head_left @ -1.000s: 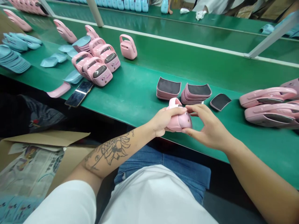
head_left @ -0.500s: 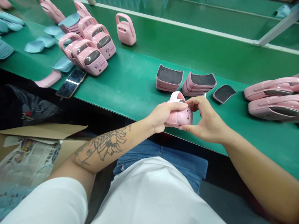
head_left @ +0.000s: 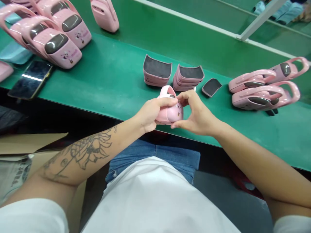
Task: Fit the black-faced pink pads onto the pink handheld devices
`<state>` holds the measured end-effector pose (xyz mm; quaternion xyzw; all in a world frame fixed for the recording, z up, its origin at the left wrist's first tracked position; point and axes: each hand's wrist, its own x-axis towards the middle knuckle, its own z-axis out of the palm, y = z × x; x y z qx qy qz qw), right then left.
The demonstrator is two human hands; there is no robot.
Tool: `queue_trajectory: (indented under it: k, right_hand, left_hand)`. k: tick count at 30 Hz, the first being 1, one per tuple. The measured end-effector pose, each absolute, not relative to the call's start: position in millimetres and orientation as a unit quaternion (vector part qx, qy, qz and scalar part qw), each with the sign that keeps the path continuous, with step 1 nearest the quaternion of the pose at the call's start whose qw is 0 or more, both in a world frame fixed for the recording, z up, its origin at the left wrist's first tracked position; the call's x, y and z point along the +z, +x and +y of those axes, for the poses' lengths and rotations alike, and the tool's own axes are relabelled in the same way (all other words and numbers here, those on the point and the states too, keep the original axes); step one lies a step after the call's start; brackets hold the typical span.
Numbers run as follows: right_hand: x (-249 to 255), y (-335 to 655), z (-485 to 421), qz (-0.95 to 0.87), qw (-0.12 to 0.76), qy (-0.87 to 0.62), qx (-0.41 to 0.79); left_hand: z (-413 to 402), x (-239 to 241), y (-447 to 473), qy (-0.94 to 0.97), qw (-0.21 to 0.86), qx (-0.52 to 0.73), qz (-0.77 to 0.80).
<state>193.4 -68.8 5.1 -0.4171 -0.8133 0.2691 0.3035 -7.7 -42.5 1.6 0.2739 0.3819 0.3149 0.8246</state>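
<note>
A small, glossy pink plastic case with a loop handle (head_left: 174,114) is held over the near edge of the green bench (head_left: 114,77). Its body is grasped by the left hand's (head_left: 151,113) fingers; its other end is gripped between the right hand's (head_left: 199,115) thumb and fingers. Beyond, curved dark-faced pink panels (head_left: 157,70) are stacked.

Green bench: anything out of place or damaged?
Phone lies at the bench's near edge, seemingly overhanging slightly; odd beside pink units. One dark-faced panel sits askew, apart from two stacks. No damage shows on the held unit's visible side.
</note>
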Motion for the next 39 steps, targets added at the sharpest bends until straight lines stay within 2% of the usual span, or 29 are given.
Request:
queue_trajectory:
  k: [4, 12, 17, 19, 21, 24, 27, 33, 39]
  right_hand:
    - [11, 199, -65, -0.819, 0.264, -0.404, 0.309]
    - [4, 184, -66, -0.821, 0.283, -0.424, 0.258]
    - [-5, 188, -67, -0.781, 0.306, -0.481, 0.255]
    - [-10, 191, -72, -0.698, 0.307, -0.559, 0.326]
    - [-18, 189, -80, -0.583, 0.304, -0.585, 0.475]
    - [-31, 176, -96, -0.413, 0.332, -0.484, 0.696]
    - [-35, 159, -107, -0.318, 0.389, -0.400, 0.767]
    - [-30, 141, -111, -0.289, 0.422, -0.372, 0.775]
    - [-29, 139, -112, -0.392, 0.463, -0.433, 0.667]
  left_hand:
    - [-40, -2, -10, 0.292, 0.819, 0.310, 0.385]
    - [-42, -5, -6, 0.254, 0.803, 0.355, 0.405]
    - [-34, -5, -17, 0.274, 0.818, 0.316, 0.395]
    - [-34, -6, -25, 0.286, 0.829, 0.330, 0.349]
    - [-36, -10, -31, 0.281, 0.833, 0.369, 0.300]
    - [-41, -19, -36, 0.247, 0.823, 0.421, 0.290]
    - [-44, -27, -36, 0.225, 0.819, 0.434, 0.301]
    - [-45, -35, -34, 0.250, 0.838, 0.424, 0.236]
    - [-51, -43, -40, 0.270, 0.793, 0.471, 0.277]
